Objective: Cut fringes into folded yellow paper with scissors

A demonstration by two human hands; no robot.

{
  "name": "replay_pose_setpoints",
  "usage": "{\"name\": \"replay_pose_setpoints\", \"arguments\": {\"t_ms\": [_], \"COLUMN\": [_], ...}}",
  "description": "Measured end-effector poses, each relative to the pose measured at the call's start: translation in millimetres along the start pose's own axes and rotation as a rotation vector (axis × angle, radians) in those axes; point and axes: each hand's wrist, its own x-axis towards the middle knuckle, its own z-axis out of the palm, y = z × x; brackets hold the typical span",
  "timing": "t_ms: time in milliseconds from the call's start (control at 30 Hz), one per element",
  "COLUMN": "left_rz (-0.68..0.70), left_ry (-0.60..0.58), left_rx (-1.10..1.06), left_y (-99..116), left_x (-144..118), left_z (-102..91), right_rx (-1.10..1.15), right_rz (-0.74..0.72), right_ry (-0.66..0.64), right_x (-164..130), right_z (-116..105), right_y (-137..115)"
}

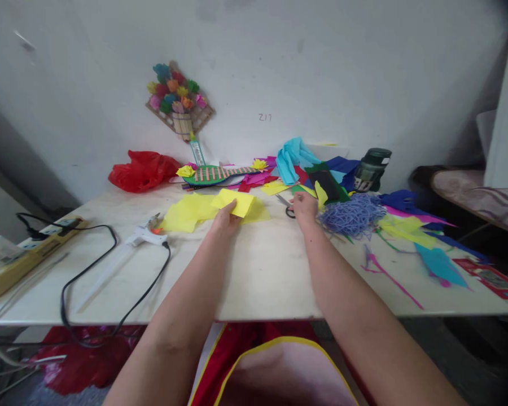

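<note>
My left hand (227, 217) pinches a folded piece of bright yellow paper (241, 202), thumb on top. Beneath and beside it, thinner yellow crepe paper (188, 212) lies spread on the table. Over on the right, my right hand (305, 206) has its fingers curled at a pair of scissors (290, 212). The blades point to the far left and one black handle loop shows beside the hand; the rest is hidden under the fingers. Just right of this hand sits a heap of shredded purple-blue paper (351, 215).
A white glue gun (146, 235) with a black cord lies left, near a yellow power strip (34, 256). Along the wall are a red plastic bag (146, 171), a green decorated craft piece (220, 175), coloured paper sheets (294, 158) and a dark green jar (371, 169).
</note>
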Motion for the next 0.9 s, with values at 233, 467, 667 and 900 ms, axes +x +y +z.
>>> {"name": "replay_pose_setpoints", "arguments": {"t_ms": [233, 467, 667, 900], "left_rz": [0.045, 0.096, 0.122, 0.165], "left_ry": [-0.089, -0.185, -0.181, -0.162], "left_rx": [0.036, 0.077, 0.105, 0.175], "left_y": [-1.3, -2.0, -2.4, -3.5], "left_x": [2.7, 3.4, -1.1, 1.6], "left_z": [-3.8, -5.5, -1.8, -2.6], "right_rx": [-0.037, -0.241, -0.260, 0.112], "right_rz": [-0.515, -0.623, -0.606, -0.588], "right_ry": [-0.287, -0.440, -0.420, -0.161], "right_x": [-19.2, -31.3, -34.5, -31.3], "right_z": [19.6, 18.3, 10.2, 8.2], "right_y": [-24.7, -37.0, -43.8, -41.9]}}
